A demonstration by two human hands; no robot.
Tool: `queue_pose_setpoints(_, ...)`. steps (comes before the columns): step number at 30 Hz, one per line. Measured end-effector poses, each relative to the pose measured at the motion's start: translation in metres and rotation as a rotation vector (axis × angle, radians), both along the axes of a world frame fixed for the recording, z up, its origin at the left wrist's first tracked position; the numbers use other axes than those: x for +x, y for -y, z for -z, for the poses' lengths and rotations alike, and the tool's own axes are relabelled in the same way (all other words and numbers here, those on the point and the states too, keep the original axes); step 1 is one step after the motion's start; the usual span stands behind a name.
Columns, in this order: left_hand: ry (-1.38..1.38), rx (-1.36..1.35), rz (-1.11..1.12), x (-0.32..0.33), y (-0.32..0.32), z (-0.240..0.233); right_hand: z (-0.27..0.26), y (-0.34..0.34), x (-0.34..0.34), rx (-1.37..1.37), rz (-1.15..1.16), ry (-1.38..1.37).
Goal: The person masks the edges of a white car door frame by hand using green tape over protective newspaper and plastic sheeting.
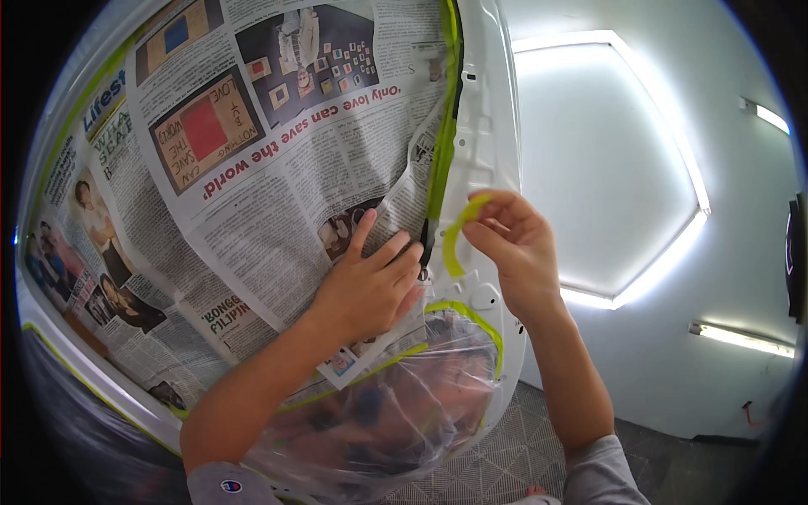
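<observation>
My left hand (372, 284) lies spread on newspaper sheets (252, 271) that cover a white car body panel (483, 145). Its fingertips press near the paper's right edge, beside a black rubber seal (427, 243). Between thumb and fingers, my right hand (521, 252) pinches a short strip of yellow-green masking tape (452, 246). The strip's lower end hangs in front of the bare white panel edge. More of this tape (442, 164) runs down the paper's right border. Below my left hand, clear plastic film (379, 416) covers the lower part, bordered by tape.
Holes and raised shapes mark the white panel's rim. On the right, a light wall carries a polygon-shaped light frame (704, 208) and a tube lamp (742, 338). Patterned flooring (511, 442) shows below. More plastic sheeting (69, 404) is at the lower left.
</observation>
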State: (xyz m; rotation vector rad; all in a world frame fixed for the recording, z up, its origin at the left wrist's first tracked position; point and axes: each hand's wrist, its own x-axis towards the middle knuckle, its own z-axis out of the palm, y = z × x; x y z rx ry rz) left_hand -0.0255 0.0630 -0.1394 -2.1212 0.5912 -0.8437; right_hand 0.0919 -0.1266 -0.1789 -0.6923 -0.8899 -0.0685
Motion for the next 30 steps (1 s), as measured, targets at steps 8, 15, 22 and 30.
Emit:
queue_pose_setpoints(8,-0.112,0.003,-0.009,-0.013,-0.005,-0.012,-0.017,-0.044,-0.009,-0.127,0.201,0.018)
queue_pose_setpoints(15,-0.127,0.050,0.030,-0.010,-0.008,-0.015,-0.018,-0.016,-0.015,0.048,0.060,-0.231)
queue_pose_setpoints(22,-0.152,0.104,-0.018,-0.012,-0.003,-0.022,-0.017,-0.037,-0.020,-0.043,0.084,-0.243)
queue_pose_setpoints(30,-0.127,0.080,0.021,-0.020,-0.009,-0.020,-0.009,-0.052,-0.027,-0.071,0.239,-0.199)
